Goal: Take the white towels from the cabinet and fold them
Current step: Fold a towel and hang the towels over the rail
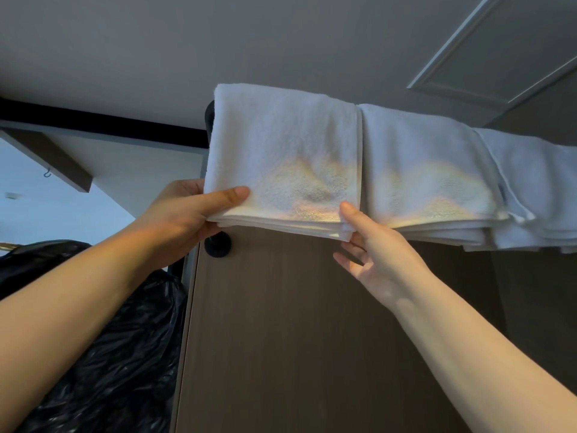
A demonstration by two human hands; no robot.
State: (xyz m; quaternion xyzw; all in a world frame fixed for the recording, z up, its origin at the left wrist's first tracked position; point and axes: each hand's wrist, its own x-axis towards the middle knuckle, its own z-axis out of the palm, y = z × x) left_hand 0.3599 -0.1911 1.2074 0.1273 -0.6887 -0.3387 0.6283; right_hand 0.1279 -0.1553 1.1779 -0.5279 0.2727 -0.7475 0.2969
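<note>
A tall brown cabinet (296, 323) stands before the person. A black plastic bag (109, 354) slumps just left of the cabinet. Three white towels (421, 157) hang side by side over the cabinet's top edge. The left hand (187, 214) pinches the lower left corner of the leftmost towel (281, 145), thumb on its face. The right hand (377, 254) pinches its lower right corner. A black knob (217, 245) sits at the cabinet's left edge, just under that towel.
</note>
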